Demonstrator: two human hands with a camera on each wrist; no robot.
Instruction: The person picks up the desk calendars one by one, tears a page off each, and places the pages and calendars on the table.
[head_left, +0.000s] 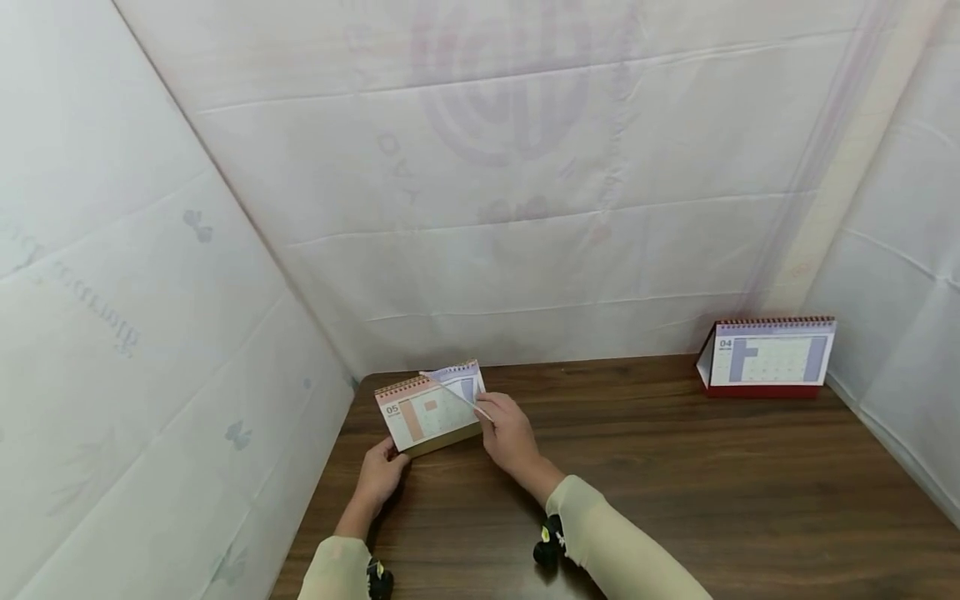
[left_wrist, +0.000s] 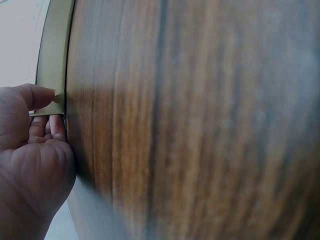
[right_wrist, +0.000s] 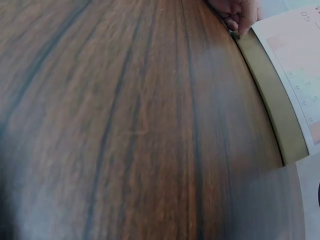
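Observation:
A desk calendar (head_left: 420, 421) with a spiral binding along its top and a gold-coloured base stands tilted at the far left of the table. Its visible page is marked 05 in orange. At its lower left corner my left hand (head_left: 381, 471) grips the base, the thumb in front and the fingers behind or under it, as the left wrist view shows. My right hand (head_left: 510, 432) pinches a calendar page (head_left: 459, 393) at the right side. That page is lifted and curled, with purple print showing near the top. The right wrist view does not show the right hand's fingers.
Another desk calendar (head_left: 776, 354), marked 04 in purple on a red base, stands at the far right of the brown wooden table (head_left: 637, 467). White cloth walls (head_left: 525, 275) rise behind the table and on both sides.

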